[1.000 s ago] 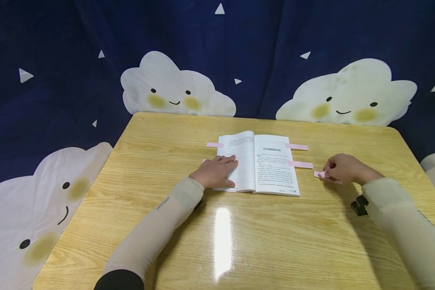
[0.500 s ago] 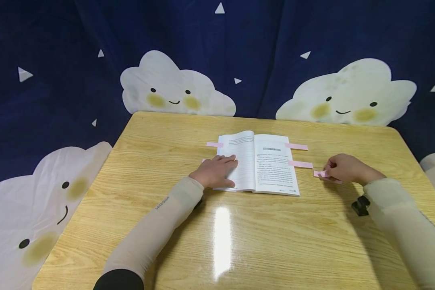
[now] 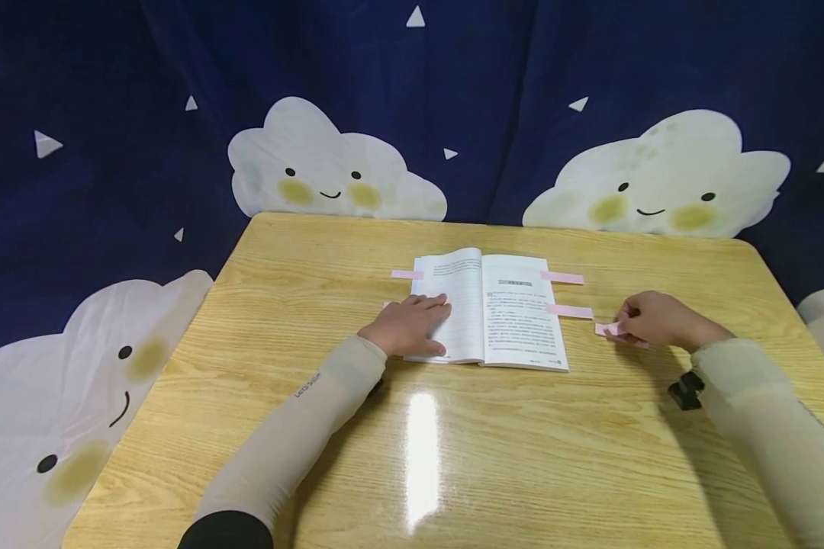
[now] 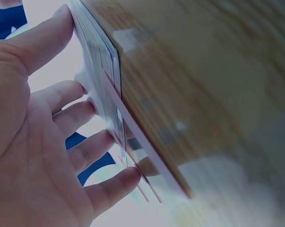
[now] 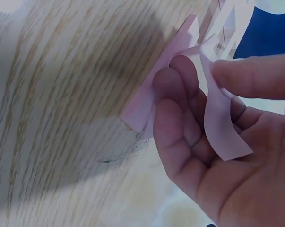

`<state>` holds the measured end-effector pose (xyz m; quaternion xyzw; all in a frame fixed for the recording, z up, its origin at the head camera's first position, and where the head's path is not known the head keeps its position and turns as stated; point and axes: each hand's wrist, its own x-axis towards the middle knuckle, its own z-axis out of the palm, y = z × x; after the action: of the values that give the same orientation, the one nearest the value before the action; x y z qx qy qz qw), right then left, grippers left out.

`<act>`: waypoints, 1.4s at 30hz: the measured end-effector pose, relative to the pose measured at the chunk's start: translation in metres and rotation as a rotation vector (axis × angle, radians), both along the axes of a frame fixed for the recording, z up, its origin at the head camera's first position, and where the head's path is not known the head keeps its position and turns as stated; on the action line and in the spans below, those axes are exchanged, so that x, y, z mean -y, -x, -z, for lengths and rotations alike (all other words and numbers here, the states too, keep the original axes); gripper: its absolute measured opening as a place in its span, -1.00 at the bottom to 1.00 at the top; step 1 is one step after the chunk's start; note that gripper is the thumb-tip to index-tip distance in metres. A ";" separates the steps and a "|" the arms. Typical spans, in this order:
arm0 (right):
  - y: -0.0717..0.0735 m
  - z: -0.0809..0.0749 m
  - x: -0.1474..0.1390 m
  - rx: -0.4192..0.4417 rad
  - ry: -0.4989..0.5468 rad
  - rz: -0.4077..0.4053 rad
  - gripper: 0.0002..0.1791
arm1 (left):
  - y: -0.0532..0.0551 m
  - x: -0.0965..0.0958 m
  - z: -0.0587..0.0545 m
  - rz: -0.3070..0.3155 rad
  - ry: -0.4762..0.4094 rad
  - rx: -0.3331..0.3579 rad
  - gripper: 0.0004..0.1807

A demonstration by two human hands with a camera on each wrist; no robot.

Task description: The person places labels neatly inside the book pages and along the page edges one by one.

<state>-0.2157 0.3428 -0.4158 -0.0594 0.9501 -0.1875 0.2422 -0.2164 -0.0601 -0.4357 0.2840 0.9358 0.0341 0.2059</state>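
Note:
An open book (image 3: 522, 335) lies on the wooden table, with printed text on both pages. My left hand (image 3: 407, 326) rests on its left page, fingers spread. Pink sticky tabs jut from both sides of the book, among them an upper right tab (image 3: 563, 278) and a lower right tab (image 3: 570, 311). To the right of the book, my right hand (image 3: 652, 319) pinches a pink sticky tab (image 5: 220, 125) between thumb and fingers. That tab curls away from a pink sticky-note pad (image 5: 149, 94) on the table, and the fingertips overlap the pad in the right wrist view.
The wooden table (image 3: 535, 465) reaches back to a dark blue curtain (image 3: 481, 91) printed with smiling clouds. One more pink tab (image 3: 407, 274) sticks out at the book's upper left.
My right wrist has shifted very slightly to the right while the fingers stay at the pink pad. The left hand and the book have not moved.

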 end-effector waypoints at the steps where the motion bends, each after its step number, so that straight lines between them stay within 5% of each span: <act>1: 0.000 0.000 0.000 -0.002 -0.001 -0.001 -0.84 | 0.000 0.000 0.000 0.000 0.001 -0.002 -0.13; 42: -0.003 -0.002 -0.005 0.056 0.135 0.052 -0.76 | -0.001 -0.001 0.000 -0.002 0.011 -0.008 -0.13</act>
<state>-0.2125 0.3482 -0.4134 -0.0453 0.9293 -0.2589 0.2594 -0.2157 -0.0595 -0.4355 0.2818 0.9372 0.0279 0.2037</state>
